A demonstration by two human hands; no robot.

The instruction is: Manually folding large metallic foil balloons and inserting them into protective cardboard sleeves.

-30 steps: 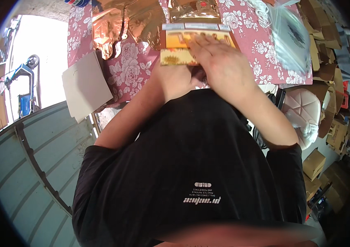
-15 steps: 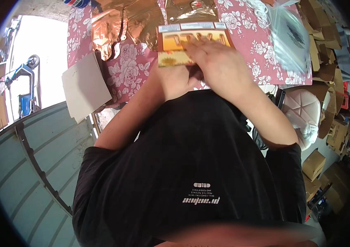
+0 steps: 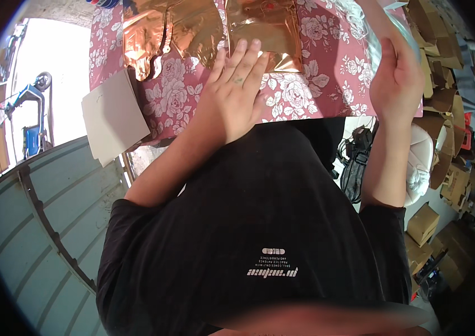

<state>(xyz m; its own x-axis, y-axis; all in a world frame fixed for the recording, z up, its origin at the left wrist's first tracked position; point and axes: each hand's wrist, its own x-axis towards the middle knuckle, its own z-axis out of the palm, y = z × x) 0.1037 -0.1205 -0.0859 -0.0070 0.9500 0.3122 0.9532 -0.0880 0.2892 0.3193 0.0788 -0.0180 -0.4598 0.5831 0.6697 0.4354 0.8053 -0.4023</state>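
Observation:
My left hand [image 3: 236, 92] lies palm down at the near edge of the table, fingers spread, its fingertips by the lower edge of the copper-coloured foil [image 3: 274, 33]. Nothing shows in it. At the table's right side my right hand [image 3: 397, 81] reaches over the clear plastic bags [image 3: 408, 33], hiding most of them. Its fingers are stretched toward the top of the picture and the thumb stands apart. The tips run to the upper edge, and I see nothing held. More crumpled copper foil [image 3: 193, 36] lies to the left.
A pink cloth with white roses [image 3: 170, 89] covers the table. Pale cardboard sheets [image 3: 114, 117] jut over its left corner. White string [image 3: 355, 22] lies at the back right. Cardboard boxes [image 3: 447, 84] are piled beyond the right side, near a white padded seat [image 3: 419, 151].
The printed orange-yellow packet under my hands has gone from view. My right hand has swung right to the plastic bags. My left hand has flattened, fingers spread.

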